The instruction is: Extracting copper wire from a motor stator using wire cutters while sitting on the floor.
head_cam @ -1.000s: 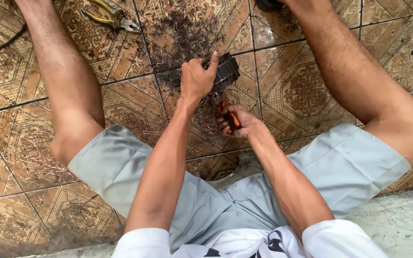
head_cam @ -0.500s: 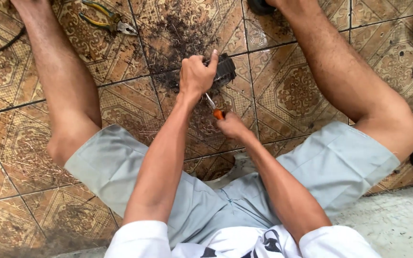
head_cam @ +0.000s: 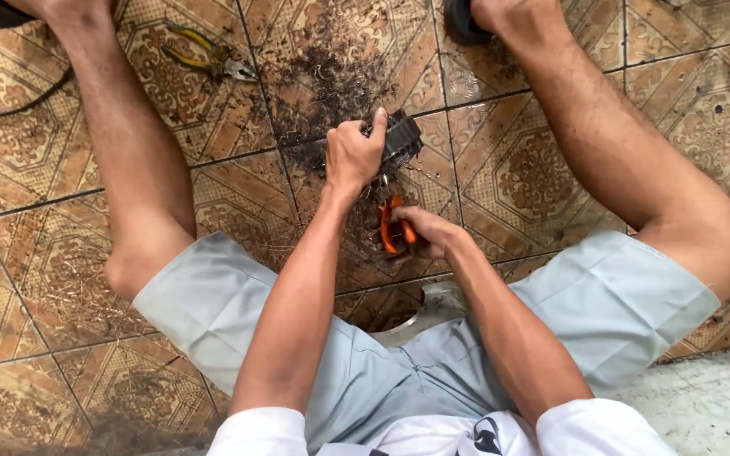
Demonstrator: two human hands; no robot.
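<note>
Brown patterned floor tiles [head_cam: 238, 194] lay under me, and I sat on them with my legs spread and my grey shorts [head_cam: 601, 312] bunched above the knees. My left hand [head_cam: 352, 156] was closed over a dark, ribbed, roughly round metal part [head_cam: 403, 139] that rested on the tiles between my legs, with the forefinger raised along its near edge. My right hand [head_cam: 428, 232] sat just behind it, wrapped around the orange handles of a pair of pliers [head_cam: 392, 224], whose nose pointed up toward the dark part; I could not tell whether the tips were touching it, since my left hand covered that spot. Both hands were close together, almost meeting over the same tile.

Dark fibrous dirt and fine scraps [head_cam: 331, 80] were scattered across the tile just beyond the part. Farther off, near my left leg, a second pair of pliers with yellow-green handles [head_cam: 204, 55] lay flat on the floor, well apart from my hands. A black cable [head_cam: 19, 105] curved over the tiles at the far left. A pale curved piece [head_cam: 433, 304] showed on the floor against my shorts, under my right forearm.
</note>
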